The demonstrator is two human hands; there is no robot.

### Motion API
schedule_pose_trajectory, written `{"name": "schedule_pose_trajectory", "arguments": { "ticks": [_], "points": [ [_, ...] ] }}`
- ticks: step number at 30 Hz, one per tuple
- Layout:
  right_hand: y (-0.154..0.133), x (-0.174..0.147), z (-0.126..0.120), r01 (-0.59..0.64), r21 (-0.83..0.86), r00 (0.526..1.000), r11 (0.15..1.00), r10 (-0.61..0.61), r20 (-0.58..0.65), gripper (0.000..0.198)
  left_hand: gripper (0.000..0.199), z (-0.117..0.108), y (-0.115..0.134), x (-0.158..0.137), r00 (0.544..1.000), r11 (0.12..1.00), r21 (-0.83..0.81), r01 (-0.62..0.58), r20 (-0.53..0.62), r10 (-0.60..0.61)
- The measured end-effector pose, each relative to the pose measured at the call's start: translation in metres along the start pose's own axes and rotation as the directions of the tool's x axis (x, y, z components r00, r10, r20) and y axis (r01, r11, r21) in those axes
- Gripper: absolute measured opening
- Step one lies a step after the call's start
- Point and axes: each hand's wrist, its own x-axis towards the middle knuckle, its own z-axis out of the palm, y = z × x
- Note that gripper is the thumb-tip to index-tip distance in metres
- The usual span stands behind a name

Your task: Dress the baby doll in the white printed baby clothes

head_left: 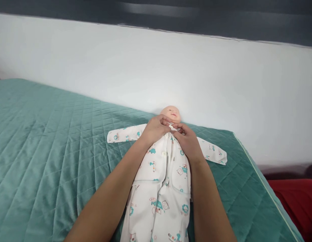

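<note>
A baby doll [172, 113] lies on its back on the bed, its head toward the wall. It wears a white printed baby shirt [151, 164] with both sleeves stretched out sideways. At the collar, my left hand [158, 127] pinches the shirt's edge from the left. My right hand [184, 136] pinches the same edge from the right, and the fingertips of both nearly meet. Lower on the front opening a button [164, 153] shows, and the two flaps lie slightly apart there. White printed trousers [158, 215] cover the legs. The fingers hide part of the collar.
A green quilted cover [57, 161] spreads over the bed, its piped edge [262, 178] running down at the right. Behind the doll's head stands a white wall [145, 67] with a dark band along the top. Something red [294, 198] is beyond the bed at right.
</note>
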Motion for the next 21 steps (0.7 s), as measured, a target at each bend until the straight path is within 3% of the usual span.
{"name": "schedule_pose_trajectory", "arguments": {
  "ticks": [11, 21],
  "points": [
    [0.0019, 0.0012, 0.0000, 0.001, -0.006, 1.000, 1.000, -0.001, 0.004, 0.024, 0.017, -0.0019, -0.0024, 0.0016, 0.998, 0.996, 0.060, -0.066, 0.017, 0.065],
    [-0.0023, -0.0019, -0.0010, 0.016, -0.030, 1.000, 0.999, -0.016, 0.001, 0.025, 0.019, 0.0014, 0.0015, -0.0010, 1.000, 0.996, 0.091, -0.024, -0.011, 0.025]
  ]
}}
